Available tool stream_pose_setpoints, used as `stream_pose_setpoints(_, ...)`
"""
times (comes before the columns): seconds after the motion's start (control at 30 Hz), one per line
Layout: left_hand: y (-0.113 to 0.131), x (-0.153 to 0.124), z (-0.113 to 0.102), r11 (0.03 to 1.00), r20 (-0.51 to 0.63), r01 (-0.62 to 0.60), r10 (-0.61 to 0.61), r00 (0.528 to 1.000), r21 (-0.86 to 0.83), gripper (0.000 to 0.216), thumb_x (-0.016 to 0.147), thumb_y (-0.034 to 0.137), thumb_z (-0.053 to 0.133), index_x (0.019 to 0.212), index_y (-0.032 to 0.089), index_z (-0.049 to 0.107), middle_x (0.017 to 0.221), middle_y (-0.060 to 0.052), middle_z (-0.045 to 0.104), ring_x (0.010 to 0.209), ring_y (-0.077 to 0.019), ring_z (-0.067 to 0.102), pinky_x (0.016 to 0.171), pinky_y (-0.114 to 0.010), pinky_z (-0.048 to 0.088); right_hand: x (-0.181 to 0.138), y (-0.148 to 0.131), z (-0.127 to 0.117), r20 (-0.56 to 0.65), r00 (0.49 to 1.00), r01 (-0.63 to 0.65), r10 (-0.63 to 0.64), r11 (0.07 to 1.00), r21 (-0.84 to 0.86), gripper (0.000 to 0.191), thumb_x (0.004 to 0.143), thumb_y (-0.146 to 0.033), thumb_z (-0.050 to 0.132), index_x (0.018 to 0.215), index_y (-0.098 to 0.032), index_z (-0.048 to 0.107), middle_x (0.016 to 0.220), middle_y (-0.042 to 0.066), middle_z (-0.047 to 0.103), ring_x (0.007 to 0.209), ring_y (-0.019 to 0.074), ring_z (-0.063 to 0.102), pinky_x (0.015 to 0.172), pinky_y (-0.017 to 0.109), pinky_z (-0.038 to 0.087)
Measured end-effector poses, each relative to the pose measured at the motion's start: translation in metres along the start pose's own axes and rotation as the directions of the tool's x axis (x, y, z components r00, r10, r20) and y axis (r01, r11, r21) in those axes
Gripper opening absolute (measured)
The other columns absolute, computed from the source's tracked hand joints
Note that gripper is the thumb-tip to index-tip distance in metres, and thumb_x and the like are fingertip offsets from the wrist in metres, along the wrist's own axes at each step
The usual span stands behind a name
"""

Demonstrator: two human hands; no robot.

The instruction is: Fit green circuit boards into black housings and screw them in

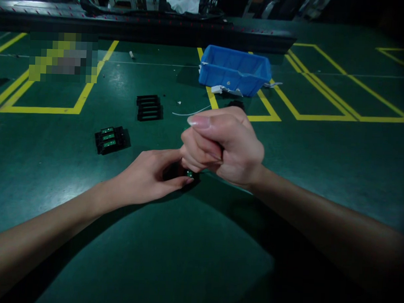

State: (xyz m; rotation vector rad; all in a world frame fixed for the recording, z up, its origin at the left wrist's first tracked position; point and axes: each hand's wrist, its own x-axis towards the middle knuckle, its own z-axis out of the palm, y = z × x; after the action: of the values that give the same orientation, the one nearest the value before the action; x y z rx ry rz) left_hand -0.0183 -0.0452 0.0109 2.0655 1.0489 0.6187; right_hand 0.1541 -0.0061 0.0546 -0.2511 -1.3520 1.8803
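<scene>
My left hand (pixel 151 176) rests on the green table (pixel 199 240), its thumb and fingers closed around a small dark part (pixel 189 173) with a green spot. My right hand (pixel 222 145) is curled into a fist right above that part, thumb on top, fingers pressed against it; what the fist holds is hidden. A black holder with green boards (pixel 110 139) lies to the left of my hands. A second black holder (pixel 149 107), without boards, lies farther back.
A blue plastic bin (pixel 236 69) stands at the back with white scraps beside it. A thin white wire (pixel 192 112) lies in front of it. Yellow lines (pixel 88 88) mark boxes on the table. A dark rail (pixel 143 25) runs along the far edge.
</scene>
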Motion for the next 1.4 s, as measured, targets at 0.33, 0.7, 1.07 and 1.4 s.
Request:
stream_pose_setpoints(0.33,-0.002,0.0,0.001,1.0,-0.015,-0.013,0.013,1.0,-0.002,0.021,0.091,0.037,0.064,0.1,0.017,0.066,0.086,-0.003,0.069,0.074,-0.0153,0.063,0.065,-0.025,0.05,-0.001,-0.001,0.001,-0.014,1.0,-0.013,0.012,0.997,-0.08,0.054,0.098,-0.035,0.054,0.05,-0.019,0.037,0.046,-0.005,0.033,0.041,0.0071,0.029,0.041,0.022,0.029)
stream_pose_setpoints(0.7,-0.002,0.0,0.001,0.999,-0.029,-0.033,0.033,0.999,-0.015,0.02,0.09,0.034,0.066,0.103,0.019,0.067,0.087,-0.003,0.07,0.077,-0.017,0.065,0.068,-0.027,0.052,0.003,-0.004,0.001,0.071,0.995,-0.058,0.065,0.995,-0.087,0.049,0.092,-0.024,0.06,0.048,-0.019,0.039,0.046,-0.005,0.035,0.042,0.0072,0.031,0.043,0.023,0.03)
stream_pose_setpoints(1.07,0.002,0.0,0.001,0.999,-0.027,0.012,-0.013,1.0,-0.032,0.021,0.088,0.035,0.066,0.1,0.018,0.067,0.08,-0.001,0.068,0.071,-0.0154,0.062,0.061,-0.025,0.047,0.001,0.003,0.0,0.05,0.999,0.0,-0.001,1.0,0.022,0.045,0.091,-0.017,0.056,0.049,-0.018,0.04,0.046,-0.005,0.035,0.039,0.0068,0.029,0.041,0.024,0.026)
stream_pose_setpoints(1.4,0.0,0.001,0.001,0.999,-0.023,-0.021,0.02,1.0,-0.03,0.02,0.088,0.034,0.067,0.098,0.016,0.067,0.082,-0.003,0.069,0.072,-0.0157,0.063,0.063,-0.025,0.048,-0.008,0.011,0.001,0.077,0.991,0.112,-0.112,0.994,0.007,0.044,0.091,-0.012,0.056,0.051,-0.017,0.038,0.047,-0.006,0.032,0.041,0.0056,0.024,0.043,0.025,0.02)
